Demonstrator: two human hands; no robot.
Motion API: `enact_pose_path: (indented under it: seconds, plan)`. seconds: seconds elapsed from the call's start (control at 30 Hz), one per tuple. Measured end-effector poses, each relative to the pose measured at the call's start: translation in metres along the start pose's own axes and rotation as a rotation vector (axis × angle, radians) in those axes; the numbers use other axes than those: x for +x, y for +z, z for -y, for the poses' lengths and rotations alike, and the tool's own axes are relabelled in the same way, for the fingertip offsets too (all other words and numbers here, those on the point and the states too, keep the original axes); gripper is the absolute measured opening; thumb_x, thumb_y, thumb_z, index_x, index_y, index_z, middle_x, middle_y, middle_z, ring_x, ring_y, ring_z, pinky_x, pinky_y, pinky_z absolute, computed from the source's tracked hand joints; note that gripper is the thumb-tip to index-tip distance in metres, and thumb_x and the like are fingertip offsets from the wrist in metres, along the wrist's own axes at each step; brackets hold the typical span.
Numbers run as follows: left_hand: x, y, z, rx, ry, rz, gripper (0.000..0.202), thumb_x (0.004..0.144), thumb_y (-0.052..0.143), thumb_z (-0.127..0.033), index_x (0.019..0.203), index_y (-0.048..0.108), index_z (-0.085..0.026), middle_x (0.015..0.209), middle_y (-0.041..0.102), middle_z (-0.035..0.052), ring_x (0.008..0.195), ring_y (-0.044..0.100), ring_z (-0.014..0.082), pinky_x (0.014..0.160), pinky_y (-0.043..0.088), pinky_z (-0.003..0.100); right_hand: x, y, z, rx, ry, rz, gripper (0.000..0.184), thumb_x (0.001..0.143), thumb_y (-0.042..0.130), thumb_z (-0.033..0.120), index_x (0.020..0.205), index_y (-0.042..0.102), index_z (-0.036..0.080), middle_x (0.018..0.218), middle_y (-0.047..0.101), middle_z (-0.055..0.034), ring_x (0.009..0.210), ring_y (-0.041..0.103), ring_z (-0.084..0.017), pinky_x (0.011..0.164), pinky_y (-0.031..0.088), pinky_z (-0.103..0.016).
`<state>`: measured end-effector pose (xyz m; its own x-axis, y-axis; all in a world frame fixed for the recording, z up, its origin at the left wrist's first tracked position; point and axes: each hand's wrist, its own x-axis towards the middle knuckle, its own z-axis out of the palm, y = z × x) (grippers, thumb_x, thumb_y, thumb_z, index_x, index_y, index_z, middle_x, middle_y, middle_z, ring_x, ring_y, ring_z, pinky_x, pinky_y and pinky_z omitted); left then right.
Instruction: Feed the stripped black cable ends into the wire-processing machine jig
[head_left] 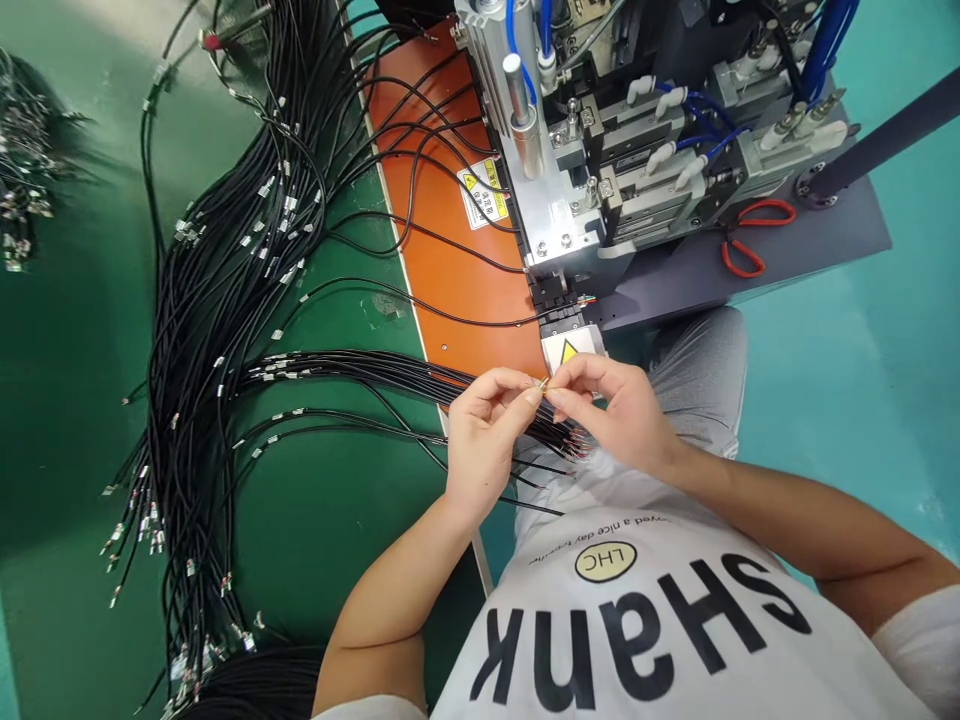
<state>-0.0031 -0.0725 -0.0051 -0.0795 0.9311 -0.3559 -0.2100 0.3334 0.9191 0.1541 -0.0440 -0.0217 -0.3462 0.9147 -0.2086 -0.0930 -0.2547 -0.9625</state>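
My left hand (487,430) and my right hand (615,405) meet fingertip to fingertip above my lap, both pinched closed. Between them shows a tiny yellowish bit of thin wire (543,384), mostly covered by the fingers. Under my hands runs a bundle of black cables (375,368), its stripped ends with coloured wires (577,443) resting by my lap. Just beyond my fingers, one black cable (457,318) lies in the machine's feed track (561,322), its coloured wire ends (586,300) sticking out on the right.
A metal machine (540,210) with blue air hoses stands ahead on an orange plate (480,350). Red-handled scissors (742,265) lie on its dark base. A large heap of black cables (217,300) with white tags covers the green table (337,550). More wire parts (30,150) lie far left.
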Motion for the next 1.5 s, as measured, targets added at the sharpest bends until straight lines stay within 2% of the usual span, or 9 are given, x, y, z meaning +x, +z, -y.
enact_pose_path:
  seconds: [0.47,0.57,0.7,0.8,1.0,1.07,1.2,1.4,1.5]
  plan:
    - [-0.002,0.000,-0.001,0.094,0.023,0.002,0.012,0.082,0.074,-0.027,0.084,0.067,-0.018,0.083,0.062,0.0014,0.072,0.055,0.0098,0.069,0.045,0.022,0.000,-0.008,0.006,-0.097,0.034,0.007,0.017,0.089,0.068,0.033,0.097,0.067,0.018,0.082,0.068,-0.0009,0.061,0.064,-0.012,0.057,0.048,-0.026]
    - [-0.002,0.000,-0.002,0.113,0.012,0.011,0.014,0.081,0.074,-0.030,0.084,0.067,-0.018,0.082,0.063,0.0020,0.072,0.055,0.0106,0.069,0.046,0.023,0.001,-0.005,0.004,-0.180,-0.063,-0.016,0.011,0.089,0.068,0.031,0.089,0.067,0.020,0.085,0.068,-0.0012,0.063,0.062,-0.012,0.057,0.046,-0.027]
    - [-0.004,0.001,-0.002,0.188,0.015,0.038,0.017,0.082,0.074,-0.032,0.085,0.068,-0.017,0.083,0.066,0.0032,0.073,0.058,0.0125,0.070,0.049,0.025,0.002,-0.010,0.002,-0.536,-0.351,-0.032,0.011,0.093,0.060,0.024,0.083,0.065,0.022,0.085,0.069,-0.0031,0.077,0.062,-0.017,0.069,0.044,-0.033]
    - [-0.008,0.002,0.002,0.390,0.189,0.017,0.012,0.087,0.068,-0.029,0.088,0.066,-0.018,0.085,0.064,0.0046,0.078,0.059,0.0149,0.071,0.049,0.027,0.001,-0.011,0.002,-0.651,-0.453,-0.005,0.010,0.094,0.059,0.022,0.086,0.064,0.022,0.088,0.069,-0.0037,0.082,0.062,-0.019,0.074,0.043,-0.035]
    - [-0.010,0.000,0.016,0.714,0.736,-0.087,0.011,0.085,0.065,-0.017,0.096,0.063,-0.021,0.086,0.063,0.0052,0.080,0.056,0.0175,0.073,0.047,0.032,-0.003,0.004,0.004,-0.210,-0.139,-0.022,0.014,0.095,0.056,0.027,0.083,0.057,0.021,0.076,0.060,0.0002,0.062,0.056,-0.013,0.057,0.044,-0.028]
    - [-0.009,0.000,0.012,0.701,0.676,-0.065,0.007,0.087,0.064,-0.019,0.094,0.063,-0.021,0.086,0.063,0.0053,0.079,0.056,0.0172,0.071,0.046,0.031,-0.004,0.003,0.003,-0.277,-0.207,-0.066,0.013,0.094,0.057,0.025,0.082,0.057,0.022,0.078,0.062,-0.0008,0.068,0.058,-0.015,0.063,0.046,-0.029]
    - [-0.008,0.001,0.001,0.585,0.372,0.078,0.006,0.092,0.059,-0.024,0.090,0.063,-0.020,0.083,0.061,0.0035,0.073,0.055,0.0144,0.064,0.044,0.026,-0.005,-0.004,0.003,-0.542,-0.426,-0.122,0.011,0.092,0.059,0.022,0.082,0.060,0.023,0.085,0.067,-0.0039,0.081,0.060,-0.019,0.076,0.045,-0.035]
    - [-0.006,-0.007,0.009,0.759,0.739,0.022,0.012,0.085,0.064,-0.014,0.095,0.066,-0.021,0.087,0.066,0.0054,0.080,0.058,0.0170,0.074,0.046,0.030,-0.003,0.003,0.003,-0.148,-0.091,-0.014,0.013,0.095,0.057,0.026,0.083,0.058,0.021,0.075,0.058,0.0006,0.065,0.055,-0.013,0.061,0.045,-0.027]
    - [-0.003,-0.005,0.006,0.669,0.521,0.057,0.005,0.089,0.062,-0.019,0.093,0.065,-0.020,0.083,0.062,0.0039,0.074,0.056,0.0149,0.068,0.045,0.027,-0.002,0.002,0.002,-0.175,-0.112,-0.075,0.013,0.092,0.061,0.026,0.081,0.060,0.020,0.077,0.059,0.0007,0.067,0.055,-0.013,0.062,0.043,-0.027]
